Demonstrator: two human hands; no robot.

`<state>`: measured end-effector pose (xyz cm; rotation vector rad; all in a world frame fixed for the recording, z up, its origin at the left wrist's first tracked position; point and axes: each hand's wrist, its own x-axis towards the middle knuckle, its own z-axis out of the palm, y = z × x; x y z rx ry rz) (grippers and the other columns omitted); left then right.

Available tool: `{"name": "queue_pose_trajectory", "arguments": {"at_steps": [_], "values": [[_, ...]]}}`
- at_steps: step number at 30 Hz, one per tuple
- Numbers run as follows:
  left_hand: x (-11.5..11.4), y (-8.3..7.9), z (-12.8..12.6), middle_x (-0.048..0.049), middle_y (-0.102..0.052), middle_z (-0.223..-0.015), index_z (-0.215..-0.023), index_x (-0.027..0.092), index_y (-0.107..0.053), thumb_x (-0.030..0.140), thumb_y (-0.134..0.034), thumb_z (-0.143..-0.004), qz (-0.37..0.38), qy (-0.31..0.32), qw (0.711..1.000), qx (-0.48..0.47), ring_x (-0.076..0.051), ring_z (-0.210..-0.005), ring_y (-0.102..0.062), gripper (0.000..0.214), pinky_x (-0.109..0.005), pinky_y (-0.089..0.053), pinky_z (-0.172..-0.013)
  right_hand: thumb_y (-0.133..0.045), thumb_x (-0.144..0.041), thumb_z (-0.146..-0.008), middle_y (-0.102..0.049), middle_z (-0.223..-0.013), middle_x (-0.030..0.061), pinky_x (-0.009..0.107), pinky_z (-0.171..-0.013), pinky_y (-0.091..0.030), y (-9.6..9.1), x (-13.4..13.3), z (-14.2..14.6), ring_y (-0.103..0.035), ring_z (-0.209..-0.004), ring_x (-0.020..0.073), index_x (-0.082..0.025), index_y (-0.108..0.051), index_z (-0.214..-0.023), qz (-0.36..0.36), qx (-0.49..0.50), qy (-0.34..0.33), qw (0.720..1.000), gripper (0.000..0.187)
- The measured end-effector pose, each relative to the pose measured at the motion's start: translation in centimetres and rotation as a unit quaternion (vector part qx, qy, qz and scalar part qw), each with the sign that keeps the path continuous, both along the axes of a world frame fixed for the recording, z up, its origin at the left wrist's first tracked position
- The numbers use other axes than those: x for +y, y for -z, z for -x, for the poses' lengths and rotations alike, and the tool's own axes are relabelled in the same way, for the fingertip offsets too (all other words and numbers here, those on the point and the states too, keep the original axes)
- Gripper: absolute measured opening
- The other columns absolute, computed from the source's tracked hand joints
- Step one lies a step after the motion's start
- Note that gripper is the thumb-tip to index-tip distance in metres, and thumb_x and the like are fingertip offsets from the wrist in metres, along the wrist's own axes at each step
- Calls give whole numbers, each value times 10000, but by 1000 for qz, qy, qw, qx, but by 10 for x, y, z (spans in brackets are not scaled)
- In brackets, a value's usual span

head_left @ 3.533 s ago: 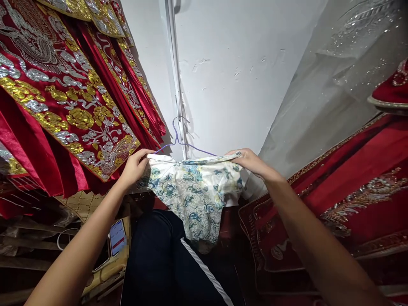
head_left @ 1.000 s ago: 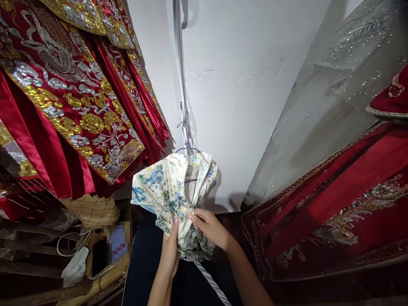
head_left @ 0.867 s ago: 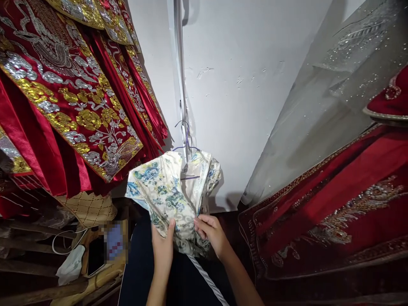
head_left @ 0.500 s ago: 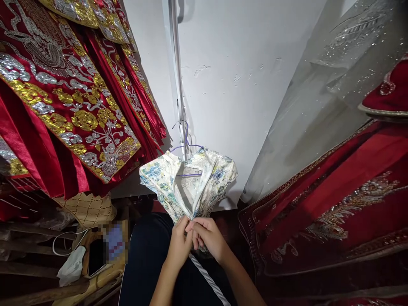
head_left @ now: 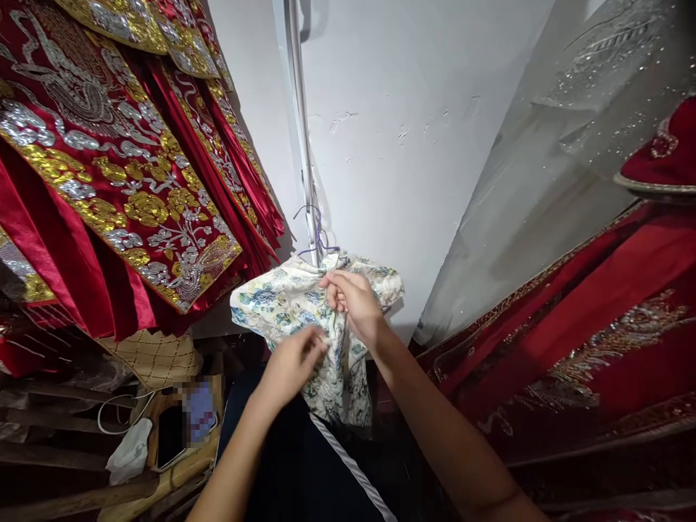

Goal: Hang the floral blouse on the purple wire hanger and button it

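Note:
A white garment with blue and yellow flowers [head_left: 272,304] hangs on a thin purple wire hanger [head_left: 316,230] in front of a white wall. My right hand [head_left: 352,301] is closed, pinching the fabric near the collar just under the hanger's hook. Lower down, my left hand [head_left: 293,359] grips the front of the same garment with curled fingers. Below the hands the cloth falls onto my dark trouser leg [head_left: 283,471] with a white stripe.
Red robes with gold and silver embroidery [head_left: 109,174] hang at the left. More red embroidered cloth under clear plastic [head_left: 570,326] fills the right. A metal pole [head_left: 300,123] runs up the wall. A phone [head_left: 171,435], a cable and crumpled tissue lie at lower left.
Both hands have risen from the garment's lower opening. The right hand now pinches near the collar, the left holds mid-front. The garment's front has been drawn together.

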<state>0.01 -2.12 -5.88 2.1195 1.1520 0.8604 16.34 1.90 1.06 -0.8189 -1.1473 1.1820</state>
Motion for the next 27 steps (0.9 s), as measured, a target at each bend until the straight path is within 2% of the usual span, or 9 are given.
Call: {"name": "queue_pose_trajectory", "arguments": {"at_steps": [3, 5, 8, 11, 15, 18, 20, 23, 27], "values": [[19, -49, -2, -38, -676, -945, -1354, 234, -516, 301, -493, -983, -119, -72, 984, -112, -173, -804, -631, 377, -267, -444, -749, -539, -365, -888, -529, -465, -37, 218, -447, -266, 1, -13, 6, -391, -418, 76, -161, -626, -741, -29, -51, -14, 998, 266], [29, -70, -9, -40, -673, -955, -1238, 218, -595, 315, -492, -989, -156, -69, 980, -104, -169, -816, -631, 287, -263, -451, -758, -527, -359, -895, -513, -453, -39, 225, -463, -283, -1, -14, 7, -400, -424, 85, -167, -617, -725, -52, -83, -9, 995, 272], [36, -82, -19, -29, -654, -873, -990, 189, -640, 336, -501, -986, -190, -82, 976, -69, -166, -779, -604, 202, -261, -441, -743, -528, -362, -891, -455, -463, -52, 234, -468, -267, 10, -6, 5, -376, -439, 89, -176, -609, -703, -58, -113, 33, 991, 276], [39, -79, -14, -18, -638, -870, -964, 183, -624, 321, -510, -984, -232, -137, 957, -112, -155, -806, -586, 180, -252, -433, -773, -537, -320, -843, -426, -490, -52, 241, -469, -234, 44, 2, 2, -343, -458, 90, -181, -600, -643, -23, -150, 78, 985, 252], [55, -52, 35, -8, -596, -873, -933, 170, -603, 296, -552, -947, -226, -292, 851, -372, -128, -814, -559, 136, -223, -436, -769, -501, -274, -799, -388, -434, -50, 250, -476, -238, 93, -10, 5, -333, -436, 97, -189, -551, -536, 40, -167, 65, 983, 280], [64, -13, 73, 9, -530, -727, -806, 175, -520, 274, -496, -932, 6, -333, 751, -570, -107, -686, -528, 163, -207, -443, -687, -467, -262, -804, -387, -407, -52, 251, -471, -253, 111, -36, 15, -326, -408, 98, -191, -553, -546, 54, -144, 24, 988, 281], [62, 18, 79, 14, -503, -656, -742, 180, -476, 276, -516, -897, 147, -305, 749, -569, -109, -635, -523, 187, -217, -453, -661, -465, -261, -811, -387, -409, -54, 247, -473, -255, 114, -53, 20, -329, -407, 96, -192, -556, -568, 64, -113, -4, 992, 268], [48, 58, 59, 34, -496, -622, -713, 184, -482, 346, -585, -839, 195, -277, 777, -531, -112, -614, -540, 230, -258, -488, -690, -476, -271, -825, -389, -420, -56, 244, -475, -254, 115, -74, 18, -330, -413, 93, -193, -549, -584, 80, -68, -21, 994, 263], [31, 77, 20, -17, -625, -689, -694, 154, -597, 327, -797, -659, 274, -168, 846, -427, -185, -721, -629, 267, -310, -495, -732, -478, -258, -833, -398, -404, -49, 246, -482, -277, 121, -87, -2, -326, -402, 93, -190, -559, -566, 107, -84, -50, 989, 288]]}}
